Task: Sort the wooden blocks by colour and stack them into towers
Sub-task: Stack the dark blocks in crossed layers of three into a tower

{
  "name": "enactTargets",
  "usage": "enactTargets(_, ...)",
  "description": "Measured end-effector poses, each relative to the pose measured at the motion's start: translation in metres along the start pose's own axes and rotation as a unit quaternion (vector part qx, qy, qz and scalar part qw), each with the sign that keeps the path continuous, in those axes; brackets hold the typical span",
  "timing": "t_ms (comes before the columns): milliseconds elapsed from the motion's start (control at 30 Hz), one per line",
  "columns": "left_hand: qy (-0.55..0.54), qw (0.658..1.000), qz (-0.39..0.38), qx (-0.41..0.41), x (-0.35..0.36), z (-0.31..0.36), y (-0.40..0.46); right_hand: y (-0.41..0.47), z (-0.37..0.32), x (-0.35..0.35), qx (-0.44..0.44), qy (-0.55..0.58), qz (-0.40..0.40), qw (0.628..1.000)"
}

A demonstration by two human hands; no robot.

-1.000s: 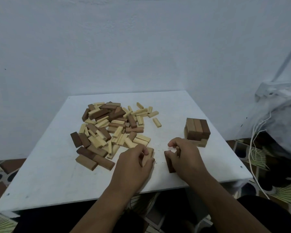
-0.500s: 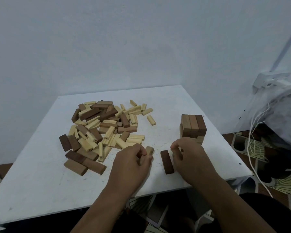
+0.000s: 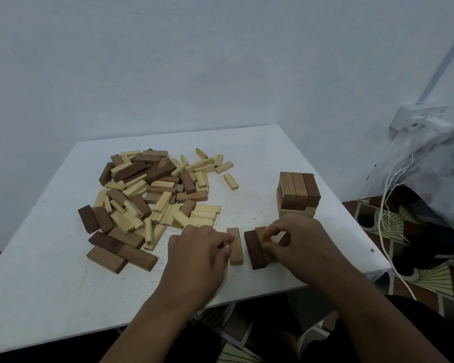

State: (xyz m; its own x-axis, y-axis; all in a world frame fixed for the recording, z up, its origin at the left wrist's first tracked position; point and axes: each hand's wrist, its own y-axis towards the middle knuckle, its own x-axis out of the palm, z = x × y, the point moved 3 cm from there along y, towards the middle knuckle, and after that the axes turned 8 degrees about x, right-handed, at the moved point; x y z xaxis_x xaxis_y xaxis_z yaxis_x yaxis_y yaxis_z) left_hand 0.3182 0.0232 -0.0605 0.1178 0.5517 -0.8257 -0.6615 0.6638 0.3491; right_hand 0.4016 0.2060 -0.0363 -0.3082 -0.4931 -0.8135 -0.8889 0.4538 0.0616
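Observation:
A loose pile of wooden blocks (image 3: pixel 152 195), pale and brown mixed, covers the left half of the white table (image 3: pixel 50 284). A short tower of brown blocks (image 3: pixel 298 193) stands at the right. Near the front edge my left hand (image 3: pixel 197 255) touches the side of a tan block (image 3: pixel 236 246) with curled fingers. My right hand (image 3: pixel 296 244) pinches a mid-brown block (image 3: pixel 261 233) lying against a dark brown block (image 3: pixel 254 248). Much of the mid-brown block is hidden by my fingers.
Two larger brown blocks (image 3: pixel 121 255) lie at the pile's front left. A bag with white cables (image 3: pixel 393 195) sits off the table's right edge, under a wall socket (image 3: pixel 417 119). The wall stands close behind the table.
The dark block now lies flat beside a second brown block held by my right hand. My left hand has set the tan block lengthwise next to them. The view has shifted slightly.

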Motion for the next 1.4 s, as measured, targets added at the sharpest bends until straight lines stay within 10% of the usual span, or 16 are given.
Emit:
enactTargets(233,-0.043,0.999,-0.011,0.003,-0.007,-0.011,-0.01,-0.002,-0.016,0.005,-0.029,-0.026,-0.114,0.993)
enactTargets(1400,-0.011,1.0,0.0,-0.012,-0.015,-0.021,-0.015,-0.003,-0.028,0.034,-0.096,0.064,-0.095,0.989)
